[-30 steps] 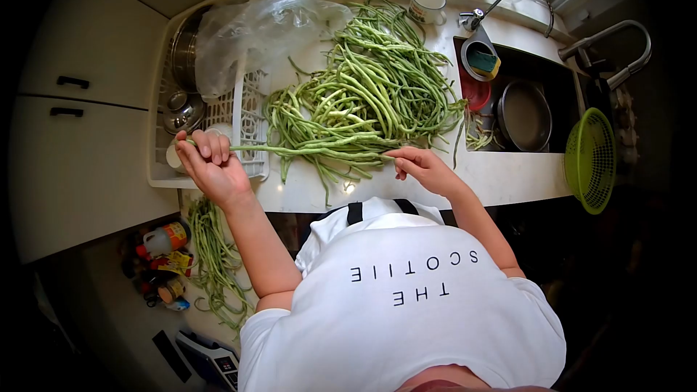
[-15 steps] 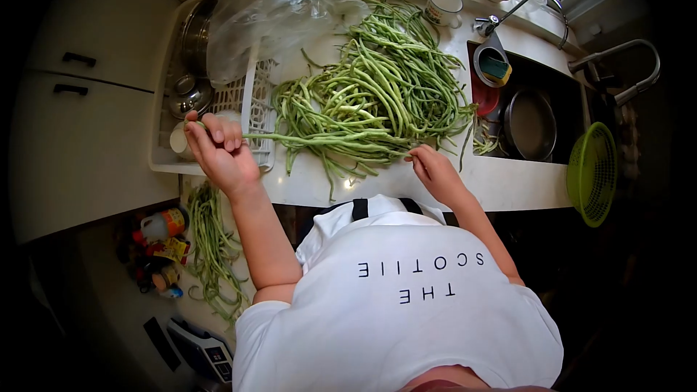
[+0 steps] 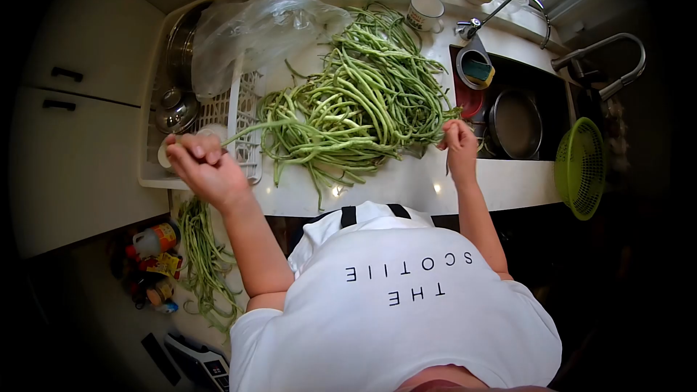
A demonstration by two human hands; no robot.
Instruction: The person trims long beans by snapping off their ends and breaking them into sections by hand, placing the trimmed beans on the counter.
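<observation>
A large heap of long green beans lies on the white counter. My left hand is raised at the left, over the edge of the dish rack, with its fingers closed on a long bean that stretches right to the heap. At the heap's right side, by the front corner of the sink, my right hand is closed with its fingertips pressed together. What those fingertips hold, if anything, is too small to make out.
A white dish rack with a clear plastic bag stands left. Right are the sink with a metal pan, a faucet and a green colander. More beans lie lower left, near bottles and a scale.
My right hand has moved from the heap's front edge rightward to the sink corner. My left hand still grips the bean, drawn slightly farther left. The whole view has shifted a little.
</observation>
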